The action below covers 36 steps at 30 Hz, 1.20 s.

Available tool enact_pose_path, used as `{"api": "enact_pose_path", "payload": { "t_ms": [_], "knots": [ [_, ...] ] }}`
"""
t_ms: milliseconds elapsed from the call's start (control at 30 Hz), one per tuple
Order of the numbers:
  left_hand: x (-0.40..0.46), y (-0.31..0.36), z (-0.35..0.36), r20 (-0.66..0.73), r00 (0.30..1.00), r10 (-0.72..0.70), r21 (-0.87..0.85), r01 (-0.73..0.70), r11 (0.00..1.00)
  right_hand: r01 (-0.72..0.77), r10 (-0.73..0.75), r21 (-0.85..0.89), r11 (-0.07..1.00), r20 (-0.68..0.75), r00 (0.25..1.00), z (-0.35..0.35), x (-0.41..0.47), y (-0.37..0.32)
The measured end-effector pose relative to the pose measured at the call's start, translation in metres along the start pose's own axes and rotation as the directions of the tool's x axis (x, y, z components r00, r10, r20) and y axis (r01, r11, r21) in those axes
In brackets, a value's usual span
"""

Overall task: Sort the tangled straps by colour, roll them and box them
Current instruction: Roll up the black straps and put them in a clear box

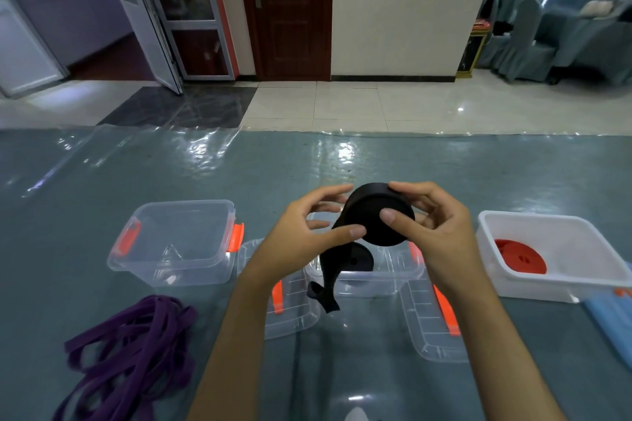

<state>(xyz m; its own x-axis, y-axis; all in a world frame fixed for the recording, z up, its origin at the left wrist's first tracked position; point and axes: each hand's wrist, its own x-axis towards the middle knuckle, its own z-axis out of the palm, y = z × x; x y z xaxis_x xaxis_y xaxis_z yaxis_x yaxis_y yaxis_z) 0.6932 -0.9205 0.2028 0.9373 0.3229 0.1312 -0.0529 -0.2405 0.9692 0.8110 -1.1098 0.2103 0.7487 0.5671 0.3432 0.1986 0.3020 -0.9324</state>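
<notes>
A black strap roll [374, 208] is held in the air above the middle clear box [386, 278]. My right hand [434, 225] grips the roll, thumb on its flat face and fingers over the top. My left hand [307, 232] pinches the strap's loose tail [328, 278], which hangs down to the box's front edge. Another black roll [359, 260] lies inside that box. A tangled heap of purple straps [136, 349] lies at the near left. A red roll [519, 258] sits in the white box [561, 287] at the right.
An empty clear box [178, 270] with orange latches stands at the left. Two clear lids, one [290, 311] under my left forearm and one [434, 325] under my right, lie in front of the boxes. A blue lid [615, 321] shows at the right edge. The table carries a shiny plastic sheet.
</notes>
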Motion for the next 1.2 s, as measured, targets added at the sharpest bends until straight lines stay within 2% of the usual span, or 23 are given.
{"api": "enact_pose_path", "payload": {
  "t_ms": [133, 267, 333, 433, 500, 667, 767, 1000, 1067, 1133, 1200],
  "knots": [
    [-0.007, -0.033, -0.005, 0.083, 0.988, -0.133, -0.011, 0.134, 0.991, -0.019, 0.019, -0.029, 0.999, -0.003, 1.000, 0.001, -0.001, 0.002],
    [-0.019, -0.076, -0.007, 0.111, 0.966, -0.233, 0.078, 0.226, 0.971, -0.024, 0.023, -0.015, 1.000, -0.024, 0.999, 0.004, -0.001, 0.002],
    [-0.026, -0.101, -0.010, 0.148, 0.938, -0.314, 0.079, 0.305, 0.949, -0.018, 0.017, -0.017, 1.000, -0.040, 0.999, 0.004, 0.000, 0.002],
    [-0.036, -0.135, -0.012, 0.276, 0.865, -0.420, 0.071, 0.417, 0.906, -0.011, 0.011, 0.003, 1.000, -0.073, 0.997, 0.003, 0.002, 0.002],
    [-0.040, -0.158, -0.009, 0.295, 0.836, -0.462, 0.121, 0.447, 0.886, -0.011, 0.011, 0.000, 1.000, -0.087, 0.996, 0.002, 0.003, 0.002],
    [-0.049, -0.209, 0.012, 0.180, 0.859, -0.479, 0.249, 0.432, 0.867, -0.017, 0.017, -0.002, 1.000, -0.086, 0.996, 0.003, 0.004, 0.000],
    [-0.055, -0.224, 0.025, 0.101, 0.879, -0.466, 0.194, 0.442, 0.876, -0.013, 0.014, 0.008, 1.000, -0.087, 0.996, 0.005, 0.005, -0.001],
    [-0.062, -0.229, 0.033, 0.051, 0.907, -0.419, 0.107, 0.412, 0.905, -0.046, 0.051, 0.044, 0.998, -0.132, 0.990, 0.006, 0.005, -0.003],
    [-0.062, -0.230, 0.031, 0.000, 0.910, -0.414, 0.067, 0.413, 0.908, -0.059, 0.067, 0.057, 0.997, -0.157, 0.985, 0.004, 0.006, -0.004],
    [-0.061, -0.235, 0.031, -0.126, 0.886, -0.446, -0.017, 0.448, 0.894, -0.062, 0.068, 0.041, 0.997, -0.176, 0.982, 0.000, 0.007, -0.006],
    [-0.061, -0.238, 0.031, -0.263, 0.809, -0.525, -0.141, 0.506, 0.851, -0.058, 0.059, 0.007, 0.998, -0.192, 0.980, -0.004, 0.006, -0.006]
  ]
}}
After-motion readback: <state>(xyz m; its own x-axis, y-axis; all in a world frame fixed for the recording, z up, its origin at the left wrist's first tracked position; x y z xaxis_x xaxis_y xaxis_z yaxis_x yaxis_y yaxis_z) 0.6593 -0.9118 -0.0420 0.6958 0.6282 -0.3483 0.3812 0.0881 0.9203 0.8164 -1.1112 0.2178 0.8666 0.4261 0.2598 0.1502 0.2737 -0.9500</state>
